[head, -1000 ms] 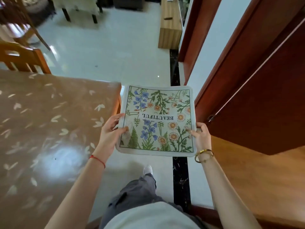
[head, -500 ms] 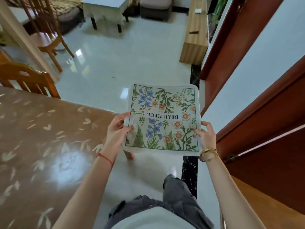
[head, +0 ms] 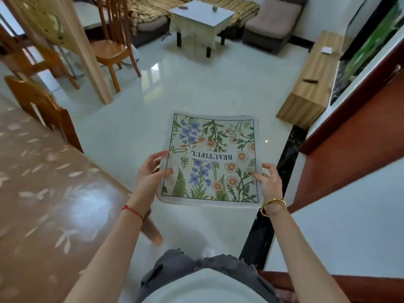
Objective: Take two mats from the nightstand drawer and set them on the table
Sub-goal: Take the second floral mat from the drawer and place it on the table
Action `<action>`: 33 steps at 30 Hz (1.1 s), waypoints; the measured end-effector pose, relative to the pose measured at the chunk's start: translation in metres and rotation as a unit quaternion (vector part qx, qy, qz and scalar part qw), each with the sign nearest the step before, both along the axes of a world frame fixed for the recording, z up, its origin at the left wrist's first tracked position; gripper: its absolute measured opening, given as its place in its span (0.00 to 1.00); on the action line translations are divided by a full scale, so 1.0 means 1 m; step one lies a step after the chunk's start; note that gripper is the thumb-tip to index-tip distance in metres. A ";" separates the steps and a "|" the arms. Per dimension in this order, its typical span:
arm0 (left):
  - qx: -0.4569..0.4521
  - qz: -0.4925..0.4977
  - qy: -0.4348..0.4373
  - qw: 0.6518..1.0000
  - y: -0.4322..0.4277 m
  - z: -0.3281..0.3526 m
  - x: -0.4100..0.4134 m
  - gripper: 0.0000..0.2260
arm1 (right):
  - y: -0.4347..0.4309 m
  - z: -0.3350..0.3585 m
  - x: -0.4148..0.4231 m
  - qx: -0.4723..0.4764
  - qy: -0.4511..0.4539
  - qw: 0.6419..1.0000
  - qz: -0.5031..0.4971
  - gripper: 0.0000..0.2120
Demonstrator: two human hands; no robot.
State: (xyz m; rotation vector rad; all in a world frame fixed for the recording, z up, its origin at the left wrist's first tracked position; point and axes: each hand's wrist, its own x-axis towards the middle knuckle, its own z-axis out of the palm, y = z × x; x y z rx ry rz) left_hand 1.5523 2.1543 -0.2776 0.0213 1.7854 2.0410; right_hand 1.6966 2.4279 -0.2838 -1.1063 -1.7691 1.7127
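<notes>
A square floral mat printed with "BEAUTIFUL" is held flat in front of me, above the pale floor. My left hand pinches its left edge, thumb on top. At the mat's right edge my right hand holds it with the thumb on top and fingers spread. I cannot tell whether a second mat lies under the top one. The brown table with a pale leaf pattern is to my left, its corner close to my left forearm.
A wooden chair stands at the table's far side, another chair and a wooden post beyond. A small white table and sofa are at the back. A low wooden bench and a red-brown door frame are on the right.
I have walked forward past the door; the view has risen and shows more of the room. The mat stays held in both hands, now further from the table's corner.
</notes>
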 end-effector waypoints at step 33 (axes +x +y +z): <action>-0.005 0.347 -0.036 0.937 0.007 0.010 -0.436 0.34 | 0.037 0.009 -0.634 -0.064 -0.003 0.932 0.357 0.10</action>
